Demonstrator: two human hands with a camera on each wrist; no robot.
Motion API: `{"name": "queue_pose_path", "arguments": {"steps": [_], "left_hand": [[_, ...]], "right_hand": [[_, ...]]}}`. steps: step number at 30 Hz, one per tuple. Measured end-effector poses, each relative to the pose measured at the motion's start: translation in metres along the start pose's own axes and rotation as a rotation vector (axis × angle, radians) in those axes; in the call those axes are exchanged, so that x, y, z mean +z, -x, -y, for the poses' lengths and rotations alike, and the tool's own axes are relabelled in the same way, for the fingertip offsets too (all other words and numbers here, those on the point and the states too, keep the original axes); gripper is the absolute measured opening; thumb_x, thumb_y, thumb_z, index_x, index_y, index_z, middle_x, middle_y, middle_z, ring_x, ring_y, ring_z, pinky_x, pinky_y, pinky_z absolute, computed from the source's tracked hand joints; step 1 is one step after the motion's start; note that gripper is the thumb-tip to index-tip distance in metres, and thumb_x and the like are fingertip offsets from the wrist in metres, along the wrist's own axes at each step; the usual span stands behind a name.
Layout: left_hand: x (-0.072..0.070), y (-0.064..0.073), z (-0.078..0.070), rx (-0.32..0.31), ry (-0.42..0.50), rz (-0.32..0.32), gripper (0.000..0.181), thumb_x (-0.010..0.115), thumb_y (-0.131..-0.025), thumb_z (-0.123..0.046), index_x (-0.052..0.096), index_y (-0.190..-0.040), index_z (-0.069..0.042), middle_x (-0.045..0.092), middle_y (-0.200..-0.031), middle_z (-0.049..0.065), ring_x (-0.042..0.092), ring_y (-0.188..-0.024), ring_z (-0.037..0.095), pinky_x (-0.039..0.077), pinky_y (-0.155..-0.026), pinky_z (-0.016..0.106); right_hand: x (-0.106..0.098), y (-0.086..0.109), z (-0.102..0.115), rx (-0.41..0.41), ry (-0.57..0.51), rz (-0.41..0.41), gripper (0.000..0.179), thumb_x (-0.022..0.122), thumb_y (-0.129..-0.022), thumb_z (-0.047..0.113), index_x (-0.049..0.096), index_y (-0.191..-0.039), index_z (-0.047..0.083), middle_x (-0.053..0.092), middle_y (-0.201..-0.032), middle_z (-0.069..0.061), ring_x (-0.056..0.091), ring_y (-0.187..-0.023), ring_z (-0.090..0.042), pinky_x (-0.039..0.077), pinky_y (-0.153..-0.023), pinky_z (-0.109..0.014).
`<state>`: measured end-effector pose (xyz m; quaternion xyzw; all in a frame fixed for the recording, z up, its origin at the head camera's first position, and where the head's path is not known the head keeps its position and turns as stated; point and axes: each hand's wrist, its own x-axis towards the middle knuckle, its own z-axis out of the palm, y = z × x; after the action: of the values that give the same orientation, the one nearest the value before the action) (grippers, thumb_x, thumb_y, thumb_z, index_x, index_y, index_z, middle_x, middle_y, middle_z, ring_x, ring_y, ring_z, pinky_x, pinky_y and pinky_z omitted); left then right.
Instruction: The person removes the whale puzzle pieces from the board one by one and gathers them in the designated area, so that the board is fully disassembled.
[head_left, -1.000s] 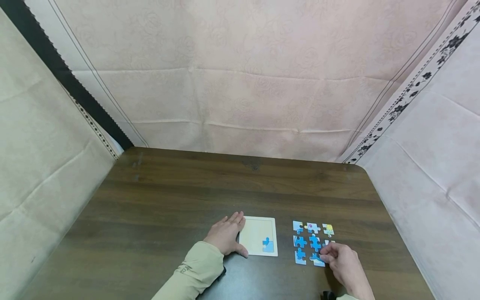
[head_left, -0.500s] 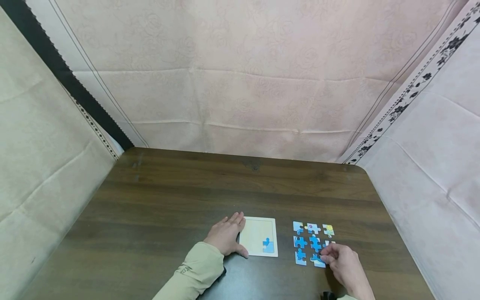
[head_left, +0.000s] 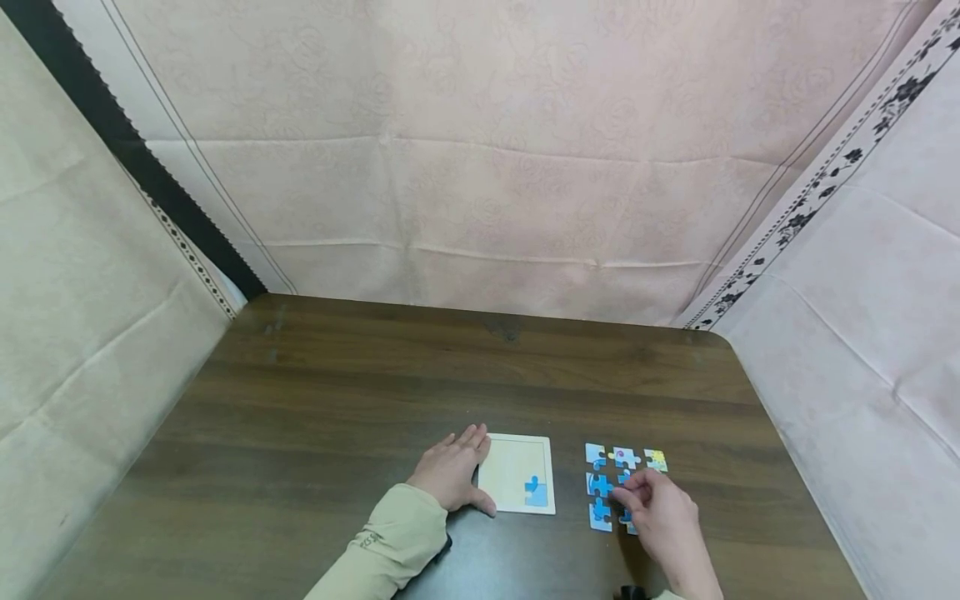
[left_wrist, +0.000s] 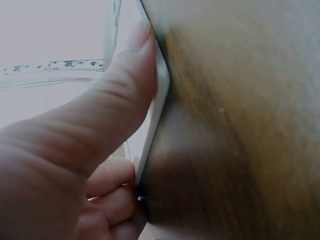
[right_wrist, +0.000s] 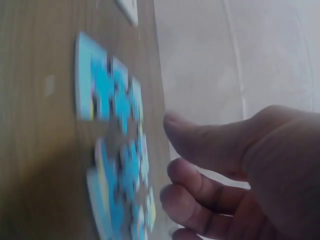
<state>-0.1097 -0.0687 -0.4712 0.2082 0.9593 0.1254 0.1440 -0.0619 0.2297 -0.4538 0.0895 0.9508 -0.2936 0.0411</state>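
Note:
My left hand rests along the left side of a square, cream puzzle board, its fingers at the far corner and its thumb at the near edge. A blue puzzle piece lies in the board's lower right corner. My right hand hovers over the loose puzzle pieces, which lie in rows to the right of the board. In the right wrist view a gap shows between thumb and loosely bent fingers, and I see no piece there. The hand hides several pieces in the head view.
A brown wooden table carries everything. Pale cloth hangs behind it and along both sides. A left-column blue piece lies nearest the board's side, with a strip of table between.
My right hand has shifted left from the right edge of the loose pieces to over their middle. My left hand and the board have stayed put.

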Motion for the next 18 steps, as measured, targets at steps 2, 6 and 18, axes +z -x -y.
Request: {"name": "queue_pose_path", "arguments": {"steps": [2,6,18], "left_hand": [[0.001,0.0,0.0,-0.003,-0.003,0.003,0.104,0.082,-0.065,-0.058,0.043,-0.146,-0.005,0.034,-0.155,0.009,0.028,-0.144,0.023,0.029,-0.114,0.042],[0.001,0.0,0.0,-0.001,-0.009,0.005,0.104,0.081,-0.066,-0.058,0.043,-0.147,-0.006,0.033,-0.155,0.008,0.028,-0.144,0.022,0.028,-0.115,0.042],[0.0,0.0,0.001,0.006,-0.014,0.005,0.103,0.08,-0.066,-0.059,0.044,-0.146,-0.006,0.034,-0.155,0.009,0.028,-0.144,0.023,0.029,-0.114,0.042]], "right_hand": [[0.007,0.0,0.009,-0.048,0.011,-0.01,0.013,0.074,-0.087,0.018,0.065,-0.089,0.009,0.058,-0.072,0.003,0.052,-0.065,-0.014,0.044,-0.063,-0.033],[0.021,0.0,0.025,-0.135,0.026,-0.031,0.015,0.079,-0.083,0.018,0.067,-0.089,0.011,0.054,-0.069,0.004,0.049,-0.063,-0.013,0.04,-0.063,-0.032],[0.056,0.003,0.062,-0.238,0.091,0.03,0.029,0.083,-0.078,0.026,0.075,-0.103,0.014,0.054,-0.096,-0.001,0.04,-0.095,-0.024,0.03,-0.077,-0.042]]}}
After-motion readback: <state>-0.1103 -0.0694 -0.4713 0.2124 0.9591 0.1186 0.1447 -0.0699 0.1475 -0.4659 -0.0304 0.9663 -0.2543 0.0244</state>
